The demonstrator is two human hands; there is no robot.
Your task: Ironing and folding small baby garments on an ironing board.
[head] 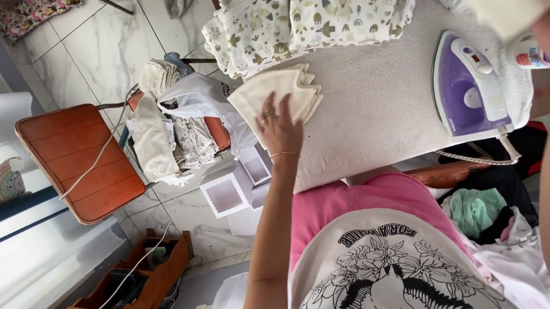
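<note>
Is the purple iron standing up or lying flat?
Lying flat. The purple iron shows its top and handle to the camera, its soleplate down on the white ironing surface.

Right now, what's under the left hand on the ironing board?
The left hand rests on a stack of folded cream cloths at the edge of the ironing board. Several layered corners show; how many cloths, and anything beneath the stack, is covered.
</note>
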